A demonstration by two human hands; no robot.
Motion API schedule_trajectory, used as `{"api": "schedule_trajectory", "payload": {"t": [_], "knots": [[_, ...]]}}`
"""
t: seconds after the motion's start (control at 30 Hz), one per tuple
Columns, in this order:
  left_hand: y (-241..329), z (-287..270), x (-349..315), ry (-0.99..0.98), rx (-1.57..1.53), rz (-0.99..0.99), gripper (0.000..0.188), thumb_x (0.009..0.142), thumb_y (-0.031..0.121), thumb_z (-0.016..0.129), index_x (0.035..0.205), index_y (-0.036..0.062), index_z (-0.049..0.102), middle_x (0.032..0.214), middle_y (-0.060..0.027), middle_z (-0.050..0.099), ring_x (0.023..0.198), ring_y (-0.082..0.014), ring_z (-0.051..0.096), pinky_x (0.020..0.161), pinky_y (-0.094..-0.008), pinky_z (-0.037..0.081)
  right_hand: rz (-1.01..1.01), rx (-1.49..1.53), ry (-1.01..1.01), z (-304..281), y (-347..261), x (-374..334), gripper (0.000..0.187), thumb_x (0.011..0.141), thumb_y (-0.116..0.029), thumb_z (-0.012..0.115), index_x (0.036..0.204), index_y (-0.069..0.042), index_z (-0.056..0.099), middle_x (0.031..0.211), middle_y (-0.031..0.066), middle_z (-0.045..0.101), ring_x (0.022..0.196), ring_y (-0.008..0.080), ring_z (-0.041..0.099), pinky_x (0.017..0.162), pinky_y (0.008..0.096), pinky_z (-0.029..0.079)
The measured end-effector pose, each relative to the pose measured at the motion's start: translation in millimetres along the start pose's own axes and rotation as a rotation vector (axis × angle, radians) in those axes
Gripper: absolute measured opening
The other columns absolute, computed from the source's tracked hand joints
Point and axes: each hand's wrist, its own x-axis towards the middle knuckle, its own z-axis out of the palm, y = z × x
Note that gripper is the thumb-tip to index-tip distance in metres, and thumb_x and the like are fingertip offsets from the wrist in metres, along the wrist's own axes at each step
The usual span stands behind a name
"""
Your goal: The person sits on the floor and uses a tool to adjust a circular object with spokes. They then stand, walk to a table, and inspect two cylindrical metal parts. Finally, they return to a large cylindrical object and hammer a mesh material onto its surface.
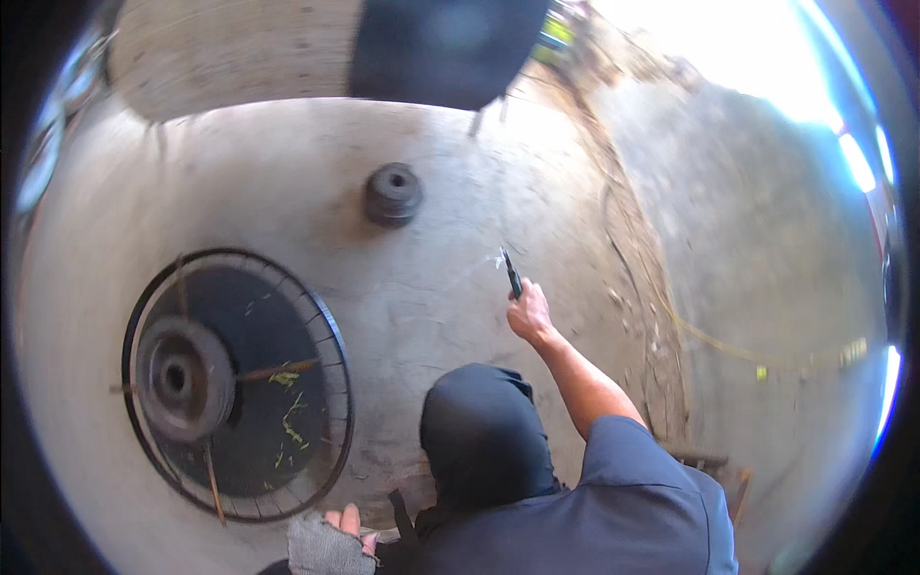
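Observation:
My right hand [530, 311] reaches forward with the bare arm stretched out, fingers wrapped round a small dark plier-like hand tool [514, 274] with a green part on its handle. Thin white wisps [499, 259] show beside the tool's tip. Low at the left, my left hand [349, 527] is in a grey knitted covering [321, 548] that leaves the fingertips bare. Its fingers look bent; anything inside them is hidden. Between my arms rises a rounded form in black cloth [484, 431], with a dark strap [402, 517] beside it.
A large spoked ring [342, 374] surrounds a black disc [287, 326] with a heavy round hub [192, 379] and green scraps. Farther off, a dark ridged cylinder [393, 195] stands on the concrete floor [431, 297]. A board-like surface [240, 53] spans the top; a yellow cord [709, 337] lies right.

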Motion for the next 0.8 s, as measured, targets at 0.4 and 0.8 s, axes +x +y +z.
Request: {"api": "schedule_trajectory", "payload": {"t": [0.4,0.8], "knots": [[9,-36,36,-0.227,0.087,0.105,0.043,0.08,0.03,0.072,0.114,0.0035,0.066,0.085,-0.0143,0.063,0.075,-0.0344,0.061,0.07,-0.0495,0.046,1.346,1.034,-0.03,-4,276,-221,0.044,0.079,0.005,0.049,0.121,-0.003,0.06,0.083,0.0095,0.06,0.068,0.0244,0.062,0.051,0.0378,0.048],[45,-59,27,-0.295,-0.03,-0.362,0.033,0.091,0.028,0.061,0.113,0.0042,0.067,0.094,-0.016,0.068,0.083,-0.0351,0.066,0.072,-0.0489,0.05,-0.238,0.525,-0.572,133,-176,62,0.029,0.085,-0.009,0.057,0.112,-0.004,0.068,0.074,0.007,0.062,0.072,0.0186,0.06,0.066,0.0339,0.048]]}}
